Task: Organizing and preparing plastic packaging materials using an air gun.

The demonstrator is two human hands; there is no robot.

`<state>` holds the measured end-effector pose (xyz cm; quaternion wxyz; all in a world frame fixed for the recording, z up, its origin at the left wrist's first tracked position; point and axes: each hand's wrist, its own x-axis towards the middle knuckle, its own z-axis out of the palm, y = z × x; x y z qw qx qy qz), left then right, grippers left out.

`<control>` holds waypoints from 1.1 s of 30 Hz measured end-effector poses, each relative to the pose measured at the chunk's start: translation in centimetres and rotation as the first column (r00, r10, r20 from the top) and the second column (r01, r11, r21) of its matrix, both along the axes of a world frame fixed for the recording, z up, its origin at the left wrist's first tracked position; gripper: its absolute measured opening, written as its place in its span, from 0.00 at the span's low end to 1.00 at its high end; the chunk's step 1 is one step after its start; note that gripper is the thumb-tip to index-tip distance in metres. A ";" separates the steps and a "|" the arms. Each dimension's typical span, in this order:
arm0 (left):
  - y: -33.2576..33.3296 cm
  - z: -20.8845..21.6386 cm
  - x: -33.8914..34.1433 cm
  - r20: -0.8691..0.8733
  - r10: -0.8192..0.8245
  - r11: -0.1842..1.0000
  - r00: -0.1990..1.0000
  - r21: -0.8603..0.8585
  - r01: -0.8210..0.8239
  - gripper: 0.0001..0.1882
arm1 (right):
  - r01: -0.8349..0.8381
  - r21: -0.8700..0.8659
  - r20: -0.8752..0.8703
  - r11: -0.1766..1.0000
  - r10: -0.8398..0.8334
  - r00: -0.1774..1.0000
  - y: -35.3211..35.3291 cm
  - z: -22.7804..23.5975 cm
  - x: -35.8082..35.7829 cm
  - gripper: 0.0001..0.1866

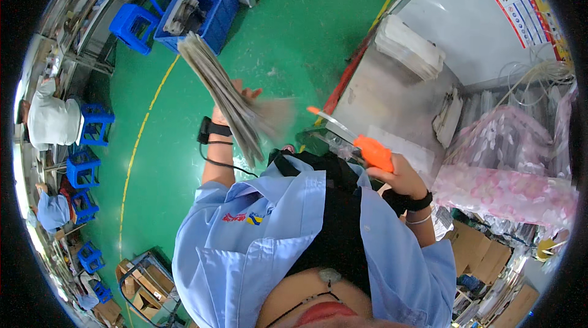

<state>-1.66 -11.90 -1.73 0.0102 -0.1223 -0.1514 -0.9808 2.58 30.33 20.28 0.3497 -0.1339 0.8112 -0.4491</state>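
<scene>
My left hand (246, 90), wearing a black wristband with a cord, is wrapped round a thick stack of greyish-white thin sheets (215, 83). The stack is held on edge over the floor, and its right side is smeared by motion. Closed in my right hand (404, 176) is an orange-handled tool (373, 153) with a narrow metal blade and an orange tip. That tip points up and left, toward the stack but apart from it. What kind of tool it is I cannot tell for sure.
At right stands a metal worktable (373, 92) bearing a pile of pale sheets (409, 47) and a smaller pile (448, 117). Pink-patterned plastic film (502, 187) lies nearer. A blue crate (214, 6) and blue stools (131, 26) are at far left; people sit along the left.
</scene>
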 end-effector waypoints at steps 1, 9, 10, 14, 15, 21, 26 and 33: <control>-2.4 0.2 0.6 0.073 -0.154 0.977 0.985 -0.140 0.163 0.22 | 0.035 0.070 0.036 0.997 -0.038 0.999 0.6 0.4 0.0 0.21; 2.3 9.7 4.3 0.479 -0.250 0.000 0.842 -0.869 0.494 0.27 | 0.238 -0.011 0.038 0.971 -0.237 0.971 4.2 0.7 2.0 0.16; 4.0 8.5 5.2 0.545 -0.187 -0.164 0.817 -0.837 0.522 0.24 | 0.278 -0.026 0.066 0.960 -0.275 0.959 4.4 0.9 2.0 0.16; 6.2 9.3 6.0 0.522 -0.269 -0.232 0.810 -0.851 0.471 0.37 | 0.310 -0.052 0.094 0.949 -0.305 0.948 4.7 0.4 2.3 0.15; 6.3 9.2 6.3 0.407 -0.308 -0.196 0.860 -0.912 0.361 0.43 | 0.312 -0.047 0.098 0.949 -0.307 0.947 4.7 0.2 2.5 0.15; 5.1 5.8 7.5 0.418 -0.270 -0.043 0.868 -0.905 0.423 0.47 | 0.212 0.067 0.031 0.975 -0.214 0.976 3.5 -0.6 2.8 0.16; 6.5 1.5 9.5 0.552 0.126 0.044 0.824 -0.833 0.552 0.38 | -0.065 0.160 0.113 0.985 0.047 0.992 3.9 -0.3 3.1 0.18; 8.0 -3.9 10.6 0.800 0.040 0.624 0.599 -0.488 0.610 0.44 | -0.210 0.219 0.246 0.953 0.154 0.957 2.0 0.1 1.3 0.16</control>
